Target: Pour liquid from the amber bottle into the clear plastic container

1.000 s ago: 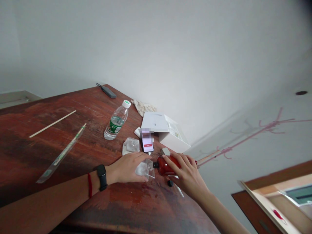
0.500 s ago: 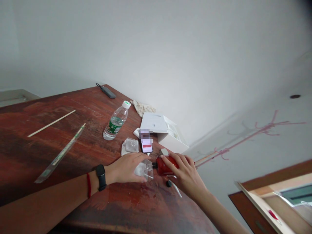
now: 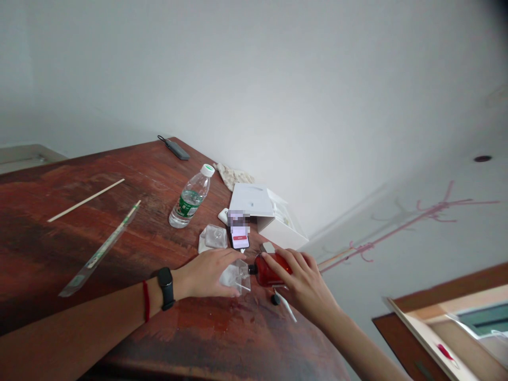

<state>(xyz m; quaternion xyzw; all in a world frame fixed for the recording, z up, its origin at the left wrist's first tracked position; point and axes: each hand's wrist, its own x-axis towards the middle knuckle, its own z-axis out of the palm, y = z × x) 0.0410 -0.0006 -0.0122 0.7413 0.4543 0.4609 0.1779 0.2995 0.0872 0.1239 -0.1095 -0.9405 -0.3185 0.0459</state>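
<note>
My right hand [image 3: 304, 283] grips a small red bottle [image 3: 266, 271] lying tipped on its side, its black neck pointing left. My left hand [image 3: 206, 272] holds a small clear plastic container [image 3: 237, 275] against that neck; white stuff shows inside it. A black wristband and a red string are on my left wrist. A small black cap [image 3: 275, 299] and a thin white stick [image 3: 289, 311] lie on the wooden table [image 3: 130, 248] just below the bottle.
A phone [image 3: 239, 236] and a clear plastic packet [image 3: 213, 237] lie behind my hands. A water bottle [image 3: 190, 197], a white box [image 3: 270, 214], a cloth [image 3: 234, 175], a grey device [image 3: 177, 148], a wooden stick [image 3: 85, 200] and wrapped chopsticks [image 3: 101, 251] are further off.
Both hands keep their hold on the bottle and the container. The view has shifted slightly; nothing on the table has moved.
</note>
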